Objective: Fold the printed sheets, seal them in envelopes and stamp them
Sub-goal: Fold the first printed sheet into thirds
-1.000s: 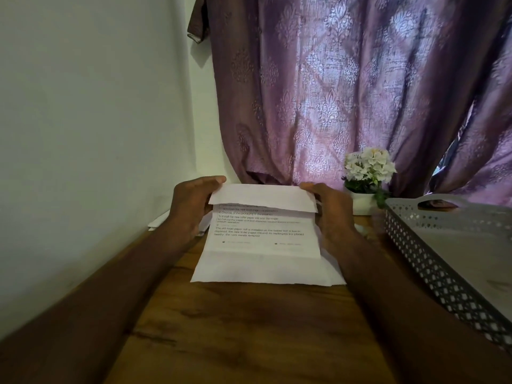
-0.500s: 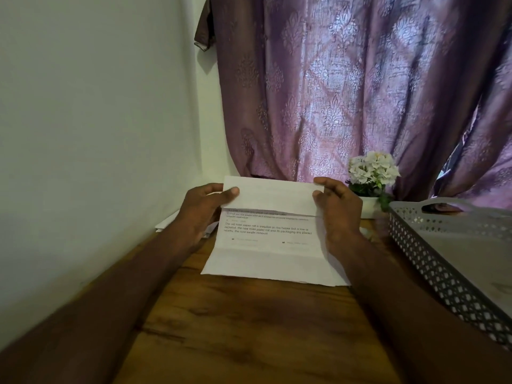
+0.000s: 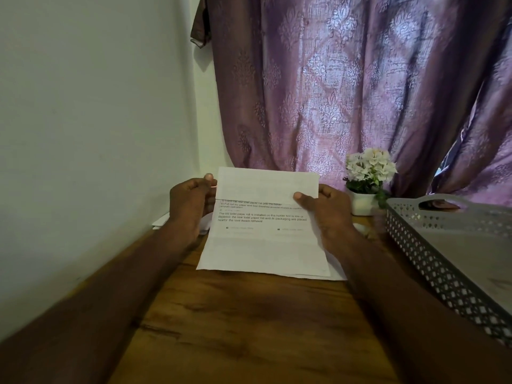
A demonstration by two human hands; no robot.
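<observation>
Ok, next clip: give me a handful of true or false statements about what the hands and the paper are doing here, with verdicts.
1. Both hands hold the printed sheet, the left hand at its left edge and the right hand at its right edge. True.
2. The sheet's top part is folded over toward the person, hiding the upper lines of print. True.
3. The sheet is already inside an envelope. False: it is out in the open, partly folded, its lower edge on the wooden table.
4. The grey perforated tray stands to the left of the sheet. False: it stands on the right.
5. A small pot of white flowers stands behind the right hand, by the curtain. True.
</observation>
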